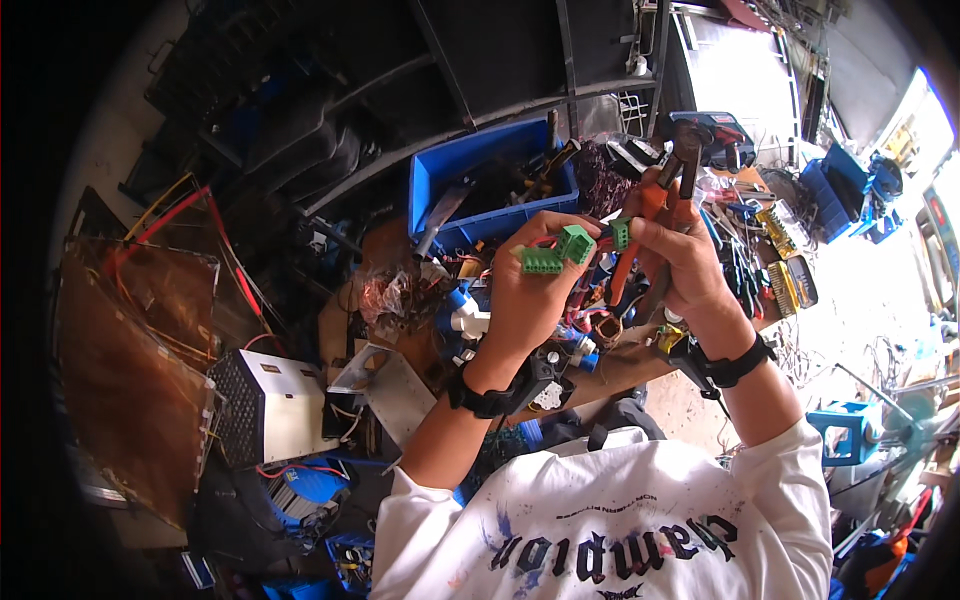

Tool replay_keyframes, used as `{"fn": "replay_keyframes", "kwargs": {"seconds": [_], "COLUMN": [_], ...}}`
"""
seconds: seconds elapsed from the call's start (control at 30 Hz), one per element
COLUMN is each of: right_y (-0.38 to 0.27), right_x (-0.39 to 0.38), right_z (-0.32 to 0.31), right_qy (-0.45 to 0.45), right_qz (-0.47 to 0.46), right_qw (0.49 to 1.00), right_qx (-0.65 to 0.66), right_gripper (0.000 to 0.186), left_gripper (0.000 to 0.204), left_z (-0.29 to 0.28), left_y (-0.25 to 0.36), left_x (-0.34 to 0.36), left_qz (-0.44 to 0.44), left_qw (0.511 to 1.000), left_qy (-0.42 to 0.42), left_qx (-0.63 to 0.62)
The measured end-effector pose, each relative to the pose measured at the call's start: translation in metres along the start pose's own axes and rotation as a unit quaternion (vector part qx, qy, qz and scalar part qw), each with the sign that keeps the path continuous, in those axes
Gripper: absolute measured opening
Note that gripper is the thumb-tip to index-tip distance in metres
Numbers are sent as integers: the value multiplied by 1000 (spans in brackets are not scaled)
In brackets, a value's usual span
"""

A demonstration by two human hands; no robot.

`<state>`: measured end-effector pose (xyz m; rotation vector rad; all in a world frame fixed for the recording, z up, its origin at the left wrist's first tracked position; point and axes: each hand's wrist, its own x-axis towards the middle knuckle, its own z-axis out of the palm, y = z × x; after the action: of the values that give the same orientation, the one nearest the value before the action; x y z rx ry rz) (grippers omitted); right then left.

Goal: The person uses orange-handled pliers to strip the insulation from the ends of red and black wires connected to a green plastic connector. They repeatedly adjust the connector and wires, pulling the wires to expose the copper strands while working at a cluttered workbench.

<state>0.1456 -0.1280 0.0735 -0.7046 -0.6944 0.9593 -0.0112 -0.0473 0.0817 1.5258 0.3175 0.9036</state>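
My left hand [532, 292] is closed on green terminal block connectors. One long green connector [541, 261] lies along its fingers, and another green block [575, 244] stands at the thumb, with thin red wires beside them. Close by on the right, my right hand [688, 262] pinches a smaller green connector [620, 234] by the thumb. The same hand also holds a pair of pliers [652, 200] with orange handles, jaws pointing up and away from me. Fingers partly hide the handles and the wire ends.
Beyond my hands stands a blue plastic crate [490, 222] with tools in it. Hand tools and parts crowd the bench at right, beside yellow-and-black parts [790, 284]. White and blue pipe fittings [468, 320] lie below my left hand. A white metal box [285, 405] sits at left.
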Motion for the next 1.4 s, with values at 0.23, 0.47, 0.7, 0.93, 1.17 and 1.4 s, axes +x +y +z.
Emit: {"fn": "replay_keyframes", "kwargs": {"seconds": [0.23, 0.47, 0.7, 0.93, 1.17, 1.4], "right_y": [-4, -6, -4, -5, -4, -8], "right_x": [-8, -8, -6, -2, -11, -3], "right_z": [-2, -5, -11, -3, 10, 8], "right_qy": [1, 35, 46, 83, 17, 20], "right_qz": [-23, -15, -22, -40, -15, -18], "right_qw": [1000, 999, 997, 986, 980, 982], "right_qx": [9, 15, -49, -138, -197, -185], "right_gripper": [37, 37, 36, 34, 40, 39], "left_gripper": [11, 17, 18, 25, 35, 28], "left_z": [6, 8, 11, 6, -2, -9], "left_y": [-3, -9, -6, -20, -25, -24], "left_x": [-1, 2, 8, 8, 12, 11], "left_qz": [0, -20, 78, 224, 362, 368], "left_qw": [997, 999, 995, 954, 864, 873], "left_qy": [-16, 3, 56, 103, 72, 26], "left_qx": [-72, -49, -13, 172, 343, 320]}}
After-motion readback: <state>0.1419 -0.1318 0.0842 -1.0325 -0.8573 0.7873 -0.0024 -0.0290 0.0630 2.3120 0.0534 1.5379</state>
